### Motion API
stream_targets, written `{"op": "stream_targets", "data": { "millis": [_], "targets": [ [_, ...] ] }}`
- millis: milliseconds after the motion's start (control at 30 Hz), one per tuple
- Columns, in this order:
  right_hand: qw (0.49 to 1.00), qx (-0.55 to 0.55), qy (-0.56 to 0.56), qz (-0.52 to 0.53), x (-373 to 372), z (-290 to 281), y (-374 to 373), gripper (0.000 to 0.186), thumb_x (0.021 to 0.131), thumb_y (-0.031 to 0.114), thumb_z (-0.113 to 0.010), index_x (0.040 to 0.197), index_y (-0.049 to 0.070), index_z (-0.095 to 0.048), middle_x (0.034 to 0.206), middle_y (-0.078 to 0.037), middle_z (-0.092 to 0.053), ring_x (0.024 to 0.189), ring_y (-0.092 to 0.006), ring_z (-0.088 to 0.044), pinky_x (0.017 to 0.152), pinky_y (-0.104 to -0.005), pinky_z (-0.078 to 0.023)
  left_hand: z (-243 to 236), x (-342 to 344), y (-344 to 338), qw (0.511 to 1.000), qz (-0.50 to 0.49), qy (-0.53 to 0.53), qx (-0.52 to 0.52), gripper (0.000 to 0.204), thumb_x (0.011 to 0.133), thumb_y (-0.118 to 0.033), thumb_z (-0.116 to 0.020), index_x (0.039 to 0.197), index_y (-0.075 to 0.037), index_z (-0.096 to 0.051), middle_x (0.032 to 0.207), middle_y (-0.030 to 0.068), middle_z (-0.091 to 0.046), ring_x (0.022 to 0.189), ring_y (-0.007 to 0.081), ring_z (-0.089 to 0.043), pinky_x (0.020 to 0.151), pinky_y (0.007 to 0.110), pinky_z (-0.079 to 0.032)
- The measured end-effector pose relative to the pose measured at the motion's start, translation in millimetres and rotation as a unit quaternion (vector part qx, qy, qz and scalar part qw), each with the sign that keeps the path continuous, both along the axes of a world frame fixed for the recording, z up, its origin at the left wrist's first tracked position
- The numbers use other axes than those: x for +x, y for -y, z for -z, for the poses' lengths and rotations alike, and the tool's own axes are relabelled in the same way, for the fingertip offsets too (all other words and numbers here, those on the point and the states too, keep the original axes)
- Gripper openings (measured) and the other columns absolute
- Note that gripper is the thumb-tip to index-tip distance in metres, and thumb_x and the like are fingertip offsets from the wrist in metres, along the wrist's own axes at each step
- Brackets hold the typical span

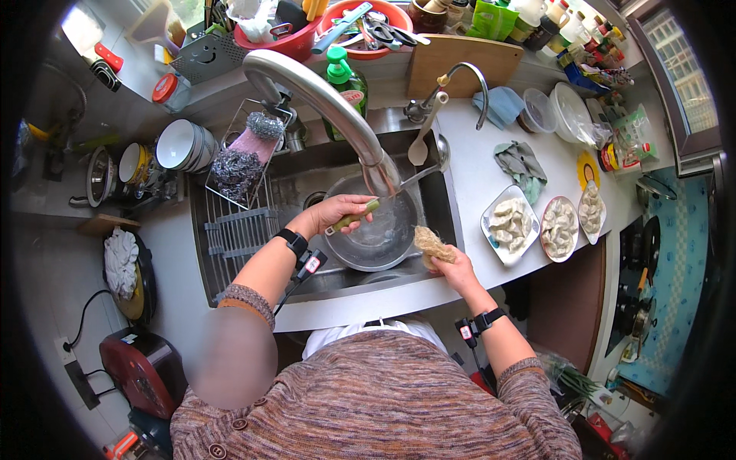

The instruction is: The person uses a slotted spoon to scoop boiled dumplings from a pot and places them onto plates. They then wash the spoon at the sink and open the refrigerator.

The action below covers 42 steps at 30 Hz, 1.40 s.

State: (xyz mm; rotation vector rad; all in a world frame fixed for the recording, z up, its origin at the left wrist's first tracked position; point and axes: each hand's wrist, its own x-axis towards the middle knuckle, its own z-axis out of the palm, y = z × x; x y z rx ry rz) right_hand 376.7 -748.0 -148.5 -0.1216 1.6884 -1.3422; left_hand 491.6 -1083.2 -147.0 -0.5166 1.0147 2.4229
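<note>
My left hand (335, 210) is closed around a green-handled utensil (353, 217), held over the sink (307, 287) under the faucet (374, 165). Its working end is hard to make out. A tan, fibrous scrubbing pad (432, 244), probably loofah, is gripped in my right hand (458, 273) above the sink's right front edge. Between and beyond the hands, a round metal basin (410, 222) sits in the sink, apparently with water in it.
Dumplings fill a square white dish (512, 259) and two smaller dishes right of the sink. A wire rack (253, 201) with steel-wool scourers stands at the sink's left. A wooden spoon (418, 152) leans at the back corner. Bowls (178, 144) are stacked at left.
</note>
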Motion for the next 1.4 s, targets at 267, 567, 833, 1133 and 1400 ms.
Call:
{"op": "stream_targets", "data": {
  "millis": [267,567,833,1133,1400],
  "targets": [
    [1.0,0.017,-0.002,-0.021,0,1,0,0.017,0.085,0.01,-0.068,0.099,0.003,-0.061,0.087,-0.001,-0.064,0.075,-0.0097,-0.06,0.064,-0.0242,-0.051,-6,59,6,0.986,-0.036,0.072,0.143,0.054,0.096,-0.019,-0.052,0.145,-0.011,-0.03,0.092,0.0119,-0.055,0.052,0.009,-0.044,0.039,0.019,-0.036],
    [0.997,0.067,0.025,-0.017,-8,-4,23,0.04,0.09,0.038,-0.061,0.113,0.005,-0.056,0.091,-0.007,-0.064,0.07,-0.0169,-0.065,0.059,-0.0253,-0.052,-17,159,12,0.964,-0.093,0.1,0.226,0.047,0.096,-0.019,-0.049,0.139,-0.01,-0.033,0.079,0.0074,-0.048,0.046,0.006,-0.038,0.036,0.017,-0.03],
    [0.983,-0.094,0.138,0.073,-30,7,90,0.033,0.089,0.021,-0.058,0.117,0.004,-0.056,0.104,-0.013,-0.064,0.094,-0.0226,-0.064,0.077,-0.0364,-0.053,-39,198,5,0.992,-0.05,0.112,0.01,0.045,0.093,-0.016,-0.053,0.136,-0.01,-0.043,0.071,0.005,-0.05,0.046,0.0055,-0.042,0.037,0.02,-0.032],
    [0.974,-0.143,0.161,0.065,-26,-15,181,0.039,0.08,-0.002,-0.052,0.117,0.005,-0.048,0.106,-0.012,-0.058,0.09,-0.0251,-0.063,0.077,-0.0396,-0.052,-62,194,-18,0.795,0.093,-0.039,-0.598,0.038,0.086,-0.018,-0.058,0.122,-0.006,-0.055,0.1,0.0213,-0.065,0.093,0.0402,-0.061,0.082,0.043,-0.049],
    [0.999,-0.003,0.028,-0.037,-9,22,169,0.012,0.082,0.001,-0.055,0.094,0.004,-0.055,0.076,-0.005,-0.056,0.064,-0.0177,-0.055,0.052,-0.0327,-0.044,-62,249,-26,0.963,-0.091,0.145,-0.206,0.044,0.091,-0.012,-0.057,0.134,-0.011,-0.05,0.069,0.0,-0.052,0.047,0.0051,-0.041,0.04,0.02,-0.033]
  ]
}}
